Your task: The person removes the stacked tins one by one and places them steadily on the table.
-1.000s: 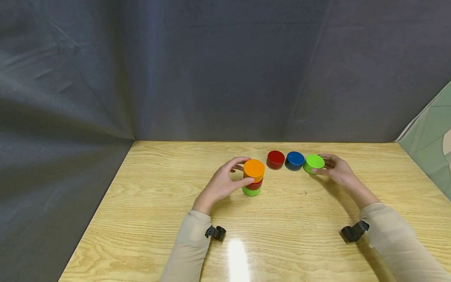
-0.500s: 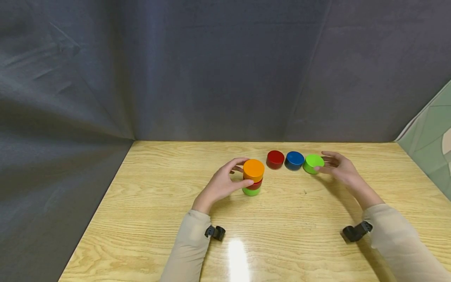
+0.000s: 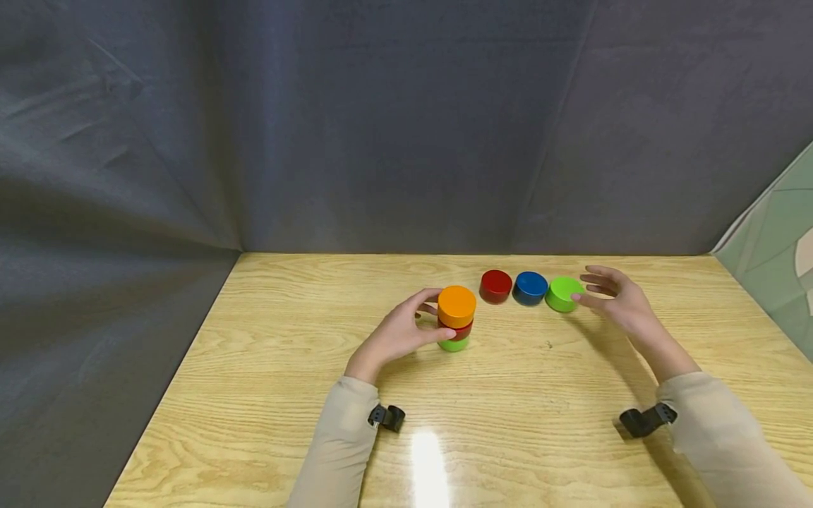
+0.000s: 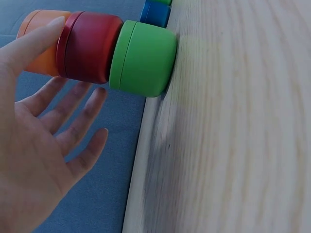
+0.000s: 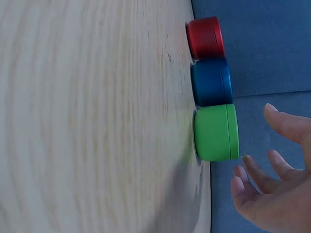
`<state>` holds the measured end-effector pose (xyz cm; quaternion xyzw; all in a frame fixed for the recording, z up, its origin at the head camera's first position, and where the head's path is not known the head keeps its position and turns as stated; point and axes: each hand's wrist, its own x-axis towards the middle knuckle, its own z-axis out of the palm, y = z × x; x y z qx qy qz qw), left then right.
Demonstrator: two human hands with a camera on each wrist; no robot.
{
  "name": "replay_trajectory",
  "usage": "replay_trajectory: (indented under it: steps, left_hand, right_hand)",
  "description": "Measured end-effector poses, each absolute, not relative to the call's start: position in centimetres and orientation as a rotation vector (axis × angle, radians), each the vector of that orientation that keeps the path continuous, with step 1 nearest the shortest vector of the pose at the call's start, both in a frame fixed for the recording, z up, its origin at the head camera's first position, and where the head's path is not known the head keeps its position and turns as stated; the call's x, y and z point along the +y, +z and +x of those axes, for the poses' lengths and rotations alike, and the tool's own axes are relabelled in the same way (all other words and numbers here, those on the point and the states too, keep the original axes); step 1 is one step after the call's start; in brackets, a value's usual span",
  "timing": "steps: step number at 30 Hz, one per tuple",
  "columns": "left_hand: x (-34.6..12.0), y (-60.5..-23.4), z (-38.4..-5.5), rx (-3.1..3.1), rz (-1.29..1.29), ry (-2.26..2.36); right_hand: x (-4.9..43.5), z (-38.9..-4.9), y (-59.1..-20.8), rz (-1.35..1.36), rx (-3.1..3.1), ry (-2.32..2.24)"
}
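Note:
A stack of lidded round tins stands upright on the table, an orange tin (image 3: 457,306) on top, a red tin (image 4: 91,46) in the middle and a green tin (image 4: 145,58) at the bottom. My left hand (image 3: 399,331) is around the upper stack from the left, thumb on the near side by the orange-red seam, fingers reaching behind, relaxed and spread. To the right, my right hand (image 3: 625,303) hovers beside a light green tin (image 5: 216,133), its fingers spread and its thumb tip overlapping that tin's edge in the head view. It holds nothing.
Left of the light green tin stand a blue tin (image 3: 530,288) and another red tin (image 3: 495,286), forming a row close together. Dark grey cloth (image 3: 406,127) hangs behind the wooden table (image 3: 508,423) and along its left side.
My right hand has let go of the light green tin and drawn back to the right, its fingers spreading. The left hand has sunk slightly along the stack; the tins stay in place.

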<state>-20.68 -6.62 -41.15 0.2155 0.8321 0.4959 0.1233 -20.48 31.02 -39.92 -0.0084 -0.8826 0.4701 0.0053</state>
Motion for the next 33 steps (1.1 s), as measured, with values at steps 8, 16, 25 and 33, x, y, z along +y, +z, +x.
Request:
replay_trajectory:
  steps: [8,16,25,33]
  left_hand:
    - [-6.6,-41.4,-20.7,2.433,0.631,1.402]
    - [-6.5,-41.3,-20.7,2.441,0.616,1.374]
    - [-6.6,-41.4,-20.6,2.448,0.617,1.369]
    - [-6.6,-41.3,-20.7,2.439,0.630,1.376]
  right_hand:
    - [30.4,-19.7,-39.8,-0.047,-2.697,1.492]
    - [30.0,-19.1,-39.5,-0.057,-2.558,1.551]
    - [29.6,-18.5,-39.3,-0.030,-2.494,1.608]
    - [28.8,-18.2,-39.0,0.038,-2.491,1.611]
